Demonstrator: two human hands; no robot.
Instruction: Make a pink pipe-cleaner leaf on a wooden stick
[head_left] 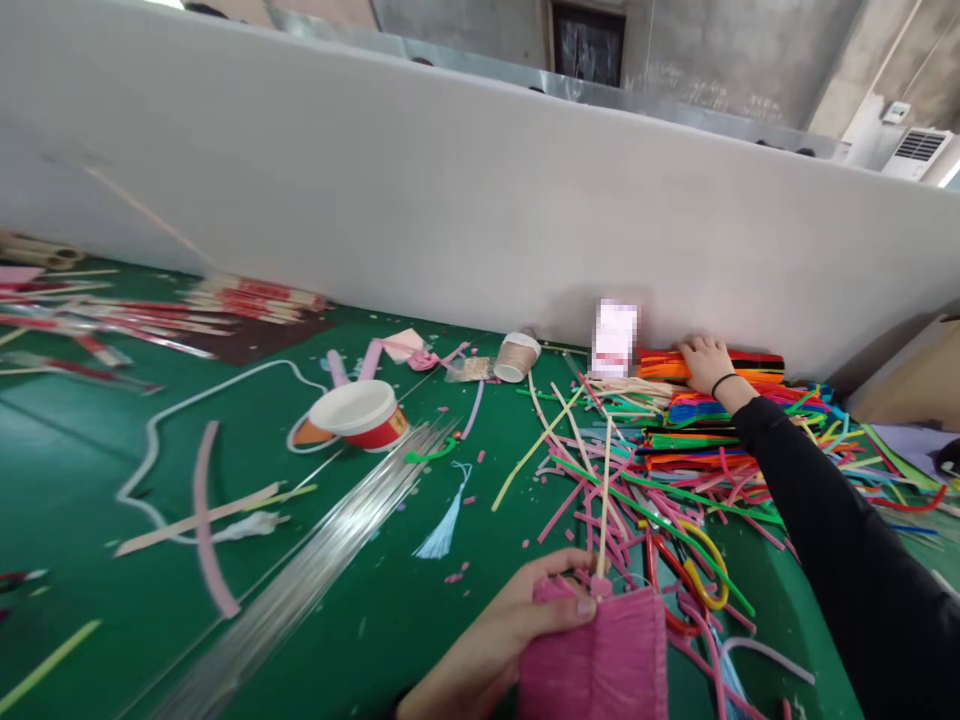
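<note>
My left hand (536,615) is closed around a pink pleated piece (596,660) at the bottom of the view. A thin wooden stick (605,500) rises from its top, with a small pink bit at the joint. My right hand (709,366), a dark band at the wrist, reaches to the back right. It lies over a bundle of orange and red pipe cleaners (660,364), fingers apart; their tips are partly hidden. Below it are more pipe cleaner bundles (690,440) in blue, green and black.
Loose pink and green pipe cleaners (622,490) litter the green table (330,620). At centre left stand a paper cup (367,412) and a strip of clear strands (330,540). A blue tassel (446,525) lies nearby. A lit phone (614,338) leans on the white partition (450,200).
</note>
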